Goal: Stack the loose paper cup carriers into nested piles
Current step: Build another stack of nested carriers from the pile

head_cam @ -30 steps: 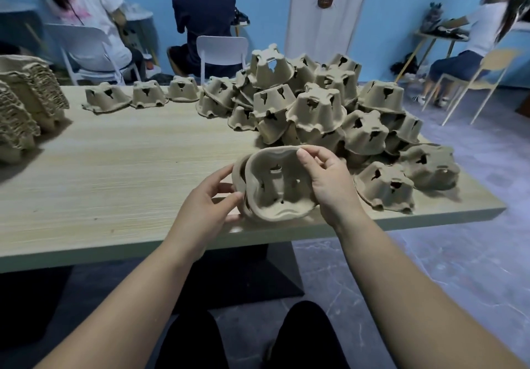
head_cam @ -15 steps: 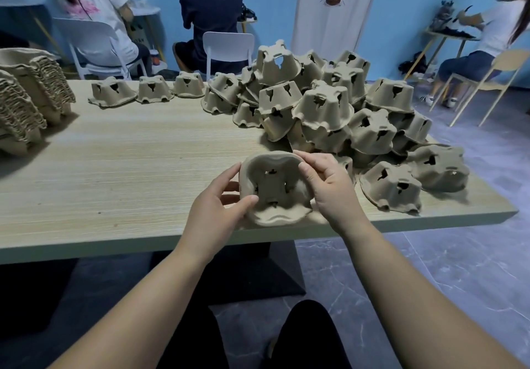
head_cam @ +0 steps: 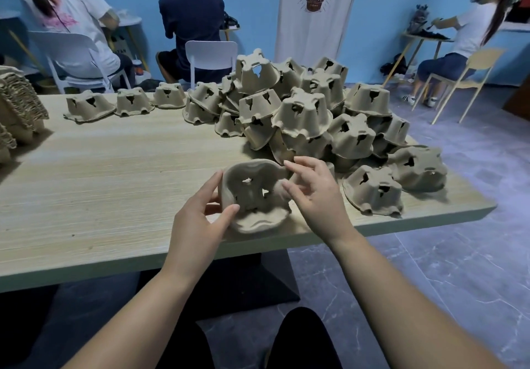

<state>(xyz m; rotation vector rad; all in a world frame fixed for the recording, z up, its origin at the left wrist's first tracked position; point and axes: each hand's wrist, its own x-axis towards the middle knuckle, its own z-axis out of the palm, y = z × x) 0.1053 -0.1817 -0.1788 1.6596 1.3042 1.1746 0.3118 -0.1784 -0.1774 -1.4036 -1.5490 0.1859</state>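
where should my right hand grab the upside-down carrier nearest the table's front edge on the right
Probably from above, right hand pinching the near carrier across its tapered side walls below the top. It sits upside down, flared rim on the table, so the walls stand free. The left hand grips the held carrier.
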